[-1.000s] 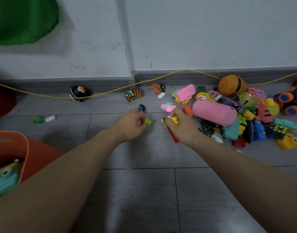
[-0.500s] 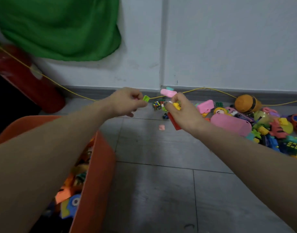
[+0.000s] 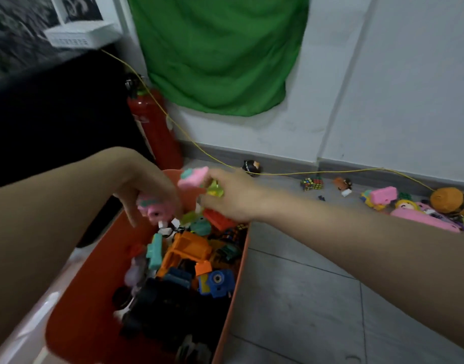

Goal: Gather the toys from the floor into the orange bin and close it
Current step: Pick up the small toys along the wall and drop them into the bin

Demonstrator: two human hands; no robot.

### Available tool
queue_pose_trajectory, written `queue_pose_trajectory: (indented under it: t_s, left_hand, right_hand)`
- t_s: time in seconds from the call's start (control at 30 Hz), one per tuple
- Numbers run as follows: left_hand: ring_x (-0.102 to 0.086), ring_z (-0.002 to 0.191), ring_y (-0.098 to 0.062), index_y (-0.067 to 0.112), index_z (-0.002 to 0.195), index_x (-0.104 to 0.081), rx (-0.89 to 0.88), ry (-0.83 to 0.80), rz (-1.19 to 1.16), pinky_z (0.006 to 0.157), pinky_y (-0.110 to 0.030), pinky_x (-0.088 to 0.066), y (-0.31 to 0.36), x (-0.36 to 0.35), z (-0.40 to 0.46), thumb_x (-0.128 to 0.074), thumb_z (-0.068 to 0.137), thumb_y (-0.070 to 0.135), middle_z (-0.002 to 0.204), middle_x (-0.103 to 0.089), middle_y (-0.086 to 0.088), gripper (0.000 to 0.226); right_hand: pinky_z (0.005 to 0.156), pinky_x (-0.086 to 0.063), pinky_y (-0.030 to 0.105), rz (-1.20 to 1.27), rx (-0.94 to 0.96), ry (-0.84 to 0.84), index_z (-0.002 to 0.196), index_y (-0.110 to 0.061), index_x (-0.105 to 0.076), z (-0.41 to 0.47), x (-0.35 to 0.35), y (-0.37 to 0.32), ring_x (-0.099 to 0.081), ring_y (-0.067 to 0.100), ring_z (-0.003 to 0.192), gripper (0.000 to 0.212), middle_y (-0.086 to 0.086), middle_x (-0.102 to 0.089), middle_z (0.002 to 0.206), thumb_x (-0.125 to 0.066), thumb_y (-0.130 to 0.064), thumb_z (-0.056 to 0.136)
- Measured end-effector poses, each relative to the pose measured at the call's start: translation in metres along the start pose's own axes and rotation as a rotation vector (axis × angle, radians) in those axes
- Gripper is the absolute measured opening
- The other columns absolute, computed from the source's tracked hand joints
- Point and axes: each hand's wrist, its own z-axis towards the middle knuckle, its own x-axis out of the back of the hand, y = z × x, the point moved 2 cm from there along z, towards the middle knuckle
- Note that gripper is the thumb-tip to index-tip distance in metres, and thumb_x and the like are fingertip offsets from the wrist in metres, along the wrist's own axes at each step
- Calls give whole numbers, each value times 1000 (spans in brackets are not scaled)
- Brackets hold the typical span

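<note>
Right under both hands sits the orange bin (image 3: pixel 233 261), its long side running toward the wall. Left hand (image 3: pixel 149 190) grips a pink toy (image 3: pixel 153 207); right hand (image 3: pixel 230 195) pinches small toys (image 3: pixel 196 177).

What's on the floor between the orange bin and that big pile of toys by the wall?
In the head view, mostly bare grey tile lies between the orange bin and the toy pile; farther back near the wall sit puzzle cubes and a small brown toy.
</note>
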Motion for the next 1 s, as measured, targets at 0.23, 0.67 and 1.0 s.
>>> queue_pose_trajectory:
  t_s: [0.23, 0.67, 1.0]
  left_hand:
    - [-64, 100, -17, 18, 106, -67, -164, 65, 84, 78, -38, -54, 42, -8, 12, -65, 86, 28, 103, -68, 4, 22]
    - [-60, 104, -31, 17, 101, -62, -560, 710, 834, 80, -36, -49, 211, -85, 44, -53, 89, 34, 114, -62, -11, 23]
    - [-51, 116, -29, 21, 136, -43, -658, 256, 692, 93, -40, -46, 344, -219, 80, -48, 96, 45, 134, -51, -10, 46]
  right_hand:
    - [81, -39, 24, -56, -64, 76, 112, -19, -68, -12, 11, 24, -61, 23, 104, 24, 5, -69, 110, -55, -30, 95]
    - [74, -39, 27, -139, -704, 194, 121, -12, -56, -150, 58, 242, -54, 25, 89, 32, 12, -63, 113, -56, -30, 94]
    - [111, -24, 61, -215, -1144, 80, 149, -31, -21, -242, 51, 381, -7, 43, 144, 63, 17, -8, 158, -49, -44, 94]
